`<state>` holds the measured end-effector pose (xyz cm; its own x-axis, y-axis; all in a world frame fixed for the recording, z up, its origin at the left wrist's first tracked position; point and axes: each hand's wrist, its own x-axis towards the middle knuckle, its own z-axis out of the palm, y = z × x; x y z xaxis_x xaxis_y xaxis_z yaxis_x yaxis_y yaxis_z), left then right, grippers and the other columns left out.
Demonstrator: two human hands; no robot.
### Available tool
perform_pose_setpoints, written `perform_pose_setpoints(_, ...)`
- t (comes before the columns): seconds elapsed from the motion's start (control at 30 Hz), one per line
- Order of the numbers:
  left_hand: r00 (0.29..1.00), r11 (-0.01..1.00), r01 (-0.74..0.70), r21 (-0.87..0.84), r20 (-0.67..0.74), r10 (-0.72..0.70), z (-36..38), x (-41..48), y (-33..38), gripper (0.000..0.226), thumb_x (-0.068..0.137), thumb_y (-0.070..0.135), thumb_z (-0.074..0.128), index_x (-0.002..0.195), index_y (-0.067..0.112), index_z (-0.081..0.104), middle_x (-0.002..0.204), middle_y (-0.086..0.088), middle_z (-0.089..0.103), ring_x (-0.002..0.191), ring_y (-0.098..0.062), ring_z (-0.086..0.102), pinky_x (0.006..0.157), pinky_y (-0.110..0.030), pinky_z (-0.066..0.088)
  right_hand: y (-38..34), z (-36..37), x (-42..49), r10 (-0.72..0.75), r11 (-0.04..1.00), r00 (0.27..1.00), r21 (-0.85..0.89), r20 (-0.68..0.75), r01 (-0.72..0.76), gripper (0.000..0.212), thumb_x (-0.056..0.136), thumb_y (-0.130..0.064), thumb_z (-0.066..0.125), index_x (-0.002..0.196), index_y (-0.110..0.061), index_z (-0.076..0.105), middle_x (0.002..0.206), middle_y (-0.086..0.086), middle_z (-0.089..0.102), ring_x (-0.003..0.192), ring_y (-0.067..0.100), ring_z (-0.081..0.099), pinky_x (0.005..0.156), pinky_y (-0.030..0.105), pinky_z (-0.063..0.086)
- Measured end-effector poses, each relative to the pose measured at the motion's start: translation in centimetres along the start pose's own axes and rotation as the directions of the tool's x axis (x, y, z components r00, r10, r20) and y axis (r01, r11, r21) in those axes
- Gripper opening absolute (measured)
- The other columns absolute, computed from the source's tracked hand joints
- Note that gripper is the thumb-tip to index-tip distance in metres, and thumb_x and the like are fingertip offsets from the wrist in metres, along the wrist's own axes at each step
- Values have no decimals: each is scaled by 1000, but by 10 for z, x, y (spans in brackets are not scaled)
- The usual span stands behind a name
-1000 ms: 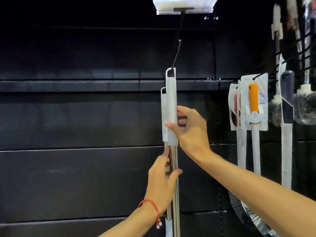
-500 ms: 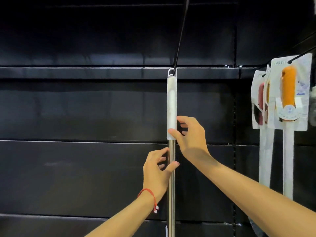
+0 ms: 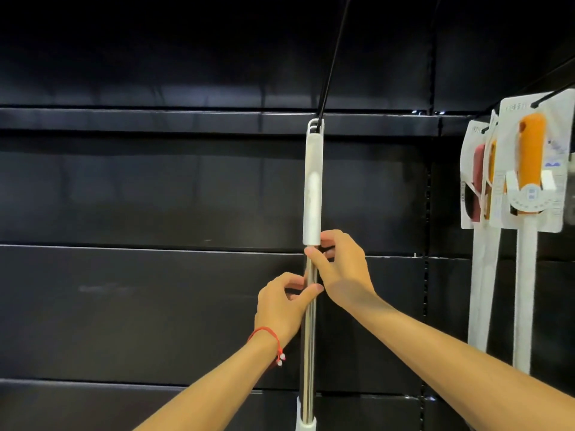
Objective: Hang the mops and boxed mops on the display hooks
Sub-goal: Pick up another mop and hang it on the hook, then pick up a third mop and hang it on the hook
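One mop (image 3: 312,188) hangs upright in the middle of the frame. The loop at the top of its white handle sits over a black hook (image 3: 334,54) that slants down from the top edge. A second loop outline shows just behind the first, and you cannot tell whether another mop hangs there. Below the white handle, the shiny metal pole (image 3: 309,353) runs straight down to the bottom edge.

Your right hand (image 3: 343,269) grasps the pole just under the white handle, with the thumb across the front and the fingers curled round the back. Your left hand (image 3: 280,303) pinches the pole directly below. Its thumb tip lies on the front, its fingers bend behind, and it sits just beside the heel of your right hand. A red cord bracelet (image 3: 269,335) with small beads circles your left wrist.

Several packaged mops (image 3: 529,169) hang from another black hook (image 3: 553,94) at the right edge of the frame, well apart from the mop you hold. They are backed by white cards. The front one has an orange handle, and one further back has a dark red handle. Their white poles drop straight down.

Black wall panels (image 3: 155,197) fill the background, with a narrow ledge (image 3: 155,119) crossing the upper part of the frame.
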<state>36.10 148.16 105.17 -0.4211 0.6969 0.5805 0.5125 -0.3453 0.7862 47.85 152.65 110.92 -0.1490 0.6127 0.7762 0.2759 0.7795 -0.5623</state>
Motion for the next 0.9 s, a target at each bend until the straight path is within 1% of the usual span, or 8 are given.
perform_pose_setpoints(0.1,999,997,16,78,36,-19,-7,-4,1,37,89,50,73,119,27,68,114,12,69,98,-7,66,93,-32,57,-5,-7,-15,-13,998,1000,-66,-18,11,24,102,-31,64,124,-20,61,120,-2,63,100,11,62,88,27,57)
perform_pose_setpoints(0.2,998,975,-43,220,47,33,-23,-17,2,45,92,52,70,129,30,60,124,14,62,106,-8,64,97,-36,57,-18,-17,-34,-13,954,999,-300,-38,1,34,101,-28,65,134,-25,58,131,-4,61,111,12,59,88,26,49)
perform_pose_setpoints(0.27,995,943,-96,320,55,83,-39,-31,4,42,97,50,63,133,31,57,130,13,61,111,-8,62,98,-36,57,-31,-28,-53,-7,901,1000,-434,-4,4,36,100,-29,65,136,-27,58,134,-5,59,120,16,59,96,31,49)
perform_pose_setpoints(0.33,986,882,-166,440,74,148,-56,-46,7,41,101,49,57,137,30,54,135,12,60,118,-10,61,100,-36,55,-43,-38,-76,-64,830,996,-550,67,90,32,102,-32,61,133,-27,62,130,-5,60,120,17,59,102,33,48)
perform_pose_setpoints(0.43,950,712,-310,631,173,261,-81,-73,16,45,103,48,51,143,28,51,140,8,58,122,-15,60,96,-35,53,-55,-42,-112,-177,688,964,-675,199,266,34,98,-33,62,129,-22,68,121,-2,68,109,17,63,93,36,53)
perform_pose_setpoints(0.57,911,527,-409,745,300,283,-111,-114,19,48,105,47,45,148,25,47,142,4,56,116,-20,60,89,-38,54,-70,-38,-161,-139,683,949,-667,281,298,37,98,-39,61,131,-22,66,124,-3,68,111,16,63,91,34,53)
perform_pose_setpoints(0.73,909,434,-416,799,347,232,-147,-170,10,49,104,47,44,147,24,47,136,2,58,110,-22,61,82,-40,55,-83,-27,-222,-120,667,929,-665,351,337,38,93,-39,64,126,-20,68,118,-1,69,106,21,64,85,39,52)
perform_pose_setpoints(0.9,919,364,-393,844,353,174,-185,-236,-1,44,102,44,48,139,21,56,126,0,62,105,-24,62,76,-41,53,-97,-15,-287,-121,750,912,-565,393,343,35,90,-36,68,119,-18,71,112,-1,70,101,22,65,81,39,52)
